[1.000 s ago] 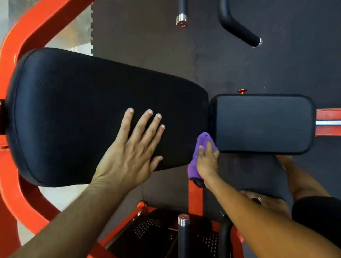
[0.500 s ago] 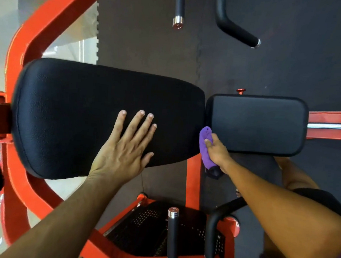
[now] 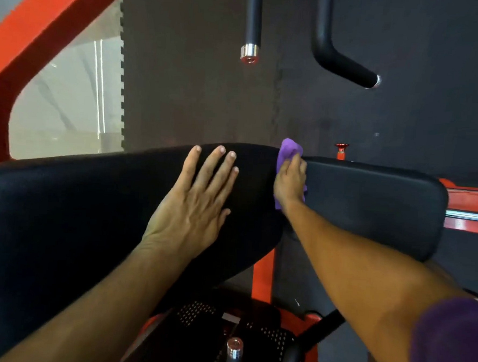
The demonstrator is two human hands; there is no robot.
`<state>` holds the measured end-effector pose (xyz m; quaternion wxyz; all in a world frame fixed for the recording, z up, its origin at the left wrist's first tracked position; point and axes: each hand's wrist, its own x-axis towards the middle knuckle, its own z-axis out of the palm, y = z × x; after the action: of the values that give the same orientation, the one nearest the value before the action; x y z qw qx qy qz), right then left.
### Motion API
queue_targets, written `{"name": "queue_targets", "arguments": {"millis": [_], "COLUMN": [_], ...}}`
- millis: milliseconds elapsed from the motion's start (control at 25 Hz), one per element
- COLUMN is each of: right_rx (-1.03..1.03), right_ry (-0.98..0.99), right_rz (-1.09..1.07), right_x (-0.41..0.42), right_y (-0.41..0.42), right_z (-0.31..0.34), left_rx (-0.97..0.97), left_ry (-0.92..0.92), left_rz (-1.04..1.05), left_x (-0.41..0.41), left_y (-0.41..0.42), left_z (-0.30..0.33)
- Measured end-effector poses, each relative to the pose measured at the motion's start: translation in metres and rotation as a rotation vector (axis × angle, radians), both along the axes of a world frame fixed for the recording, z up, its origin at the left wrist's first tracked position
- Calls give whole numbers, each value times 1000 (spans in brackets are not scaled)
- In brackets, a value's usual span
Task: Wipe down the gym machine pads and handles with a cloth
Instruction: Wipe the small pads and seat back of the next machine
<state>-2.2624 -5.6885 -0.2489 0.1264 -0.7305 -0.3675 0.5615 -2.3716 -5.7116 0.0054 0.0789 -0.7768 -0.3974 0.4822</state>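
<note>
Cloth (image 3: 289,151) is soft, light and bunches easily, so we keep it wadded under the fingers rather than pinched by a corner. It sits in the gap between the large pad (image 3: 90,213) and the small pad (image 3: 370,205). Right hand (image 3: 289,181) curls round it, pressing in. Left hand (image 3: 194,206) lies flat, fingers spread, bracing the large pad.

- left hand (image 3: 194,203) flat on large black pad (image 3: 62,212), fingers (image 3: 219,163) spread.
- right hand (image 3: 289,181) grips purple cloth (image 3: 288,149) in the gap beside small black pad (image 3: 370,205).
</note>
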Motion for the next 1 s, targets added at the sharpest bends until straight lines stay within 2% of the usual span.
{"name": "queue_targets", "arguments": {"millis": [80, 160, 320, 440, 520, 600, 680, 760, 800, 880, 1000], "right_rx": [-101, -148, 41, -161, -285, -154, 74, 238, 276, 173, -164], "right_ry": [36, 52, 128, 7, 24, 94, 272, 410, 408, 290, 138], "right_rz": [42, 94, -29, 50, 157, 269, 406, 714, 854, 969, 865], "right_x": [13, 16, 1, 6, 24, 37, 27, 2, -7, -8, 12], "right_y": [-6, -26, -5, 37, 55, 80, 111, 123, 123, 128, 128], "right_z": [-4, 19, 43, 17, 4, 13, 41, 67, 68, 38, -11], "left_rx": [-25, 2, -6, -8, 9, 4, -23, -52, -63, -74, -58], "left_ry": [-28, -42, -40, -62, -73, -80, -67, -80, -84, -85, -110], "left_rz": [36, 45, 50, 65, 56, 44, 17, 12, 7, -5, -19], "left_x": [-1, 0, -1, 2, 2, 1, -1, -2, -2, -3, -5], "left_y": [2, 2, 4, 5, 3, 2, 2, 0, -1, -4, -2], "left_z": [0, 0, -1, 0, 0, -1, -3, -6, -7, -7, -10]}}
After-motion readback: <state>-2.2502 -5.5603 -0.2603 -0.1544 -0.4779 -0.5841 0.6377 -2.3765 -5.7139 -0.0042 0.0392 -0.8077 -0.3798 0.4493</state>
